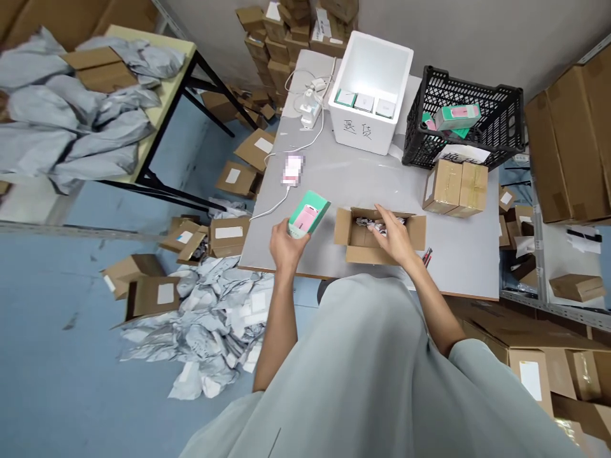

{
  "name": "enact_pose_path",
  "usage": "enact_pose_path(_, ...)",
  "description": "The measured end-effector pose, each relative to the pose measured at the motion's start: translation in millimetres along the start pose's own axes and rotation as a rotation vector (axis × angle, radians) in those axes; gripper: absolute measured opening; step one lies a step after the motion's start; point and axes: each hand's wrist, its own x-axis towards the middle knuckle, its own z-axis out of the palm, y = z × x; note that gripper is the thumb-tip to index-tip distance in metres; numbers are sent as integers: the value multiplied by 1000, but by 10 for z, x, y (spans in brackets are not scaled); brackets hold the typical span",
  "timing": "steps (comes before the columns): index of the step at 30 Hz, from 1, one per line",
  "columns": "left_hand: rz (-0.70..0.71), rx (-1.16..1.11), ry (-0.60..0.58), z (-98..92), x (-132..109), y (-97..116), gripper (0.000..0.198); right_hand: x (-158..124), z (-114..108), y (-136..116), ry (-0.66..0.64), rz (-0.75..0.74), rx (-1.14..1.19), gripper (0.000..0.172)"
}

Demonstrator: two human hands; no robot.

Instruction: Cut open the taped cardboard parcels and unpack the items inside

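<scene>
My left hand (285, 247) grips the lower end of a small green product box (310, 212) with a pink device pictured on its front. The box is tilted above the table's front left part. My right hand (395, 239) is open, fingers stretched out, over the right side of an open cardboard box (366, 254). Crumpled printed paper (363, 222) lies inside that carton, partly hidden by the hand. Close to my right wrist, a red and black cutter-like tool (426, 257) rests on the table.
At the back of the table (329, 178) stand a white foam bin (365, 130) with several small boxes and a black crate (415, 137) with green boxes. Two taped cartons (442, 186) sit in front of the crate. A cabled phone-like item (292, 170) lies left. Grey mailers (210, 318) cover floor.
</scene>
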Motion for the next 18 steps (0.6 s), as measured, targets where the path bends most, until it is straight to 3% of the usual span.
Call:
enact_pose_path(5, -173, 87, -143, 518, -77, -9, 63, -219, 15, 293, 113, 89, 10, 65)
enact_pose_path(8, -220, 119, -301, 685, -124, -1, 64, -426, -52, 539, 248, 129, 3, 63)
enact_pose_path(10, -195, 81, -318, 724, -149, 20, 62, -572, -122, 732, 343, 164, -34, 61)
enact_pose_path(14, -16, -250, -147, 729, -217, 182, 52, -818, -226, 1128, 513, 369, -98, 69)
enact_pose_path(18, -55, -632, -290, 799, -337, 456, 55, -938, -135, 1403, 489, 630, 115, 81)
